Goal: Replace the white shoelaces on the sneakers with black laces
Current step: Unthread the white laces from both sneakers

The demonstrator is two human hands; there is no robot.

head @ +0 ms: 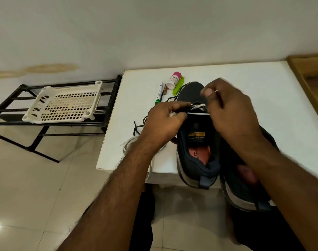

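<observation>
Head view: two sneakers (198, 142), left hand (165, 122) and right hand (227, 107) each pinching one white lace (198, 106).

The table (245, 87) has a smooth, flat white top, a bit matt, and a strip of brown wood (310, 73) with grain runs along its right edge. The sneaker (196, 142) near the front edge is dark cloth, soft and dull, with a pale rubbery sole. The white lace (199, 114) across it looks like woven string — so does the black lace (138, 126) by the left edge. Near the back edge, a small bottle (173, 80) and a green clip (179, 86) are shiny plastic. Beside the table, a black metal rack (111, 98) carries a cream plastic basket (64, 104) full of holes. The floor (27, 196) is glossy tile — it shines.
</observation>
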